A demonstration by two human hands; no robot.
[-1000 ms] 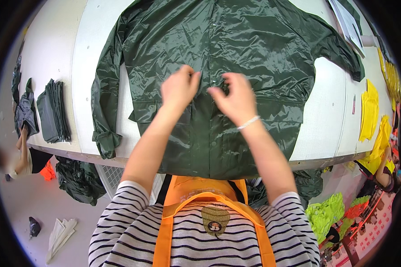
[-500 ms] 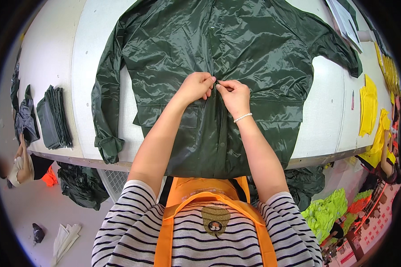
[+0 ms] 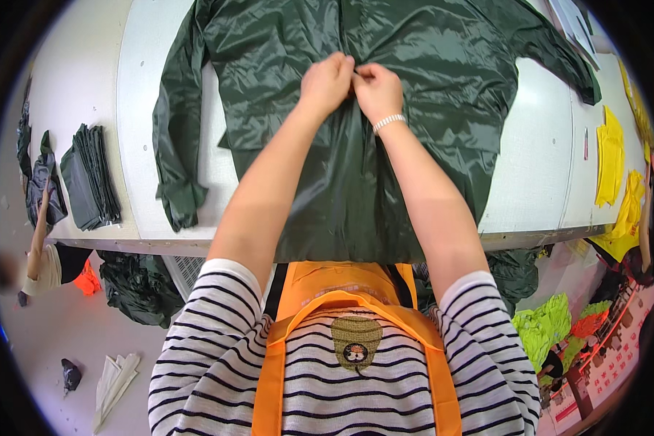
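A shiny dark green jacket lies front up before me, its sleeves spread to both sides and its lower hem at the near table edge. My left hand is closed at the middle front, fingertips pinching the jacket's front edge. Right beside it, my right hand, a white beaded bracelet on its wrist, grips the front at the same spot. The two hands nearly touch. Whatever fastening lies between the fingertips is hidden. Below the hands, folds run down the front to the hem.
On the white table, a folded dark green stack lies left and yellow pieces right. A white board is at the far right. Dark green cloth heaps sit below. A co-worker's arm reaches in at left.
Both hands have moved farther up the jacket's front, away from me, still pinching together. My arms stretch out more, and the whole view has shifted slightly.
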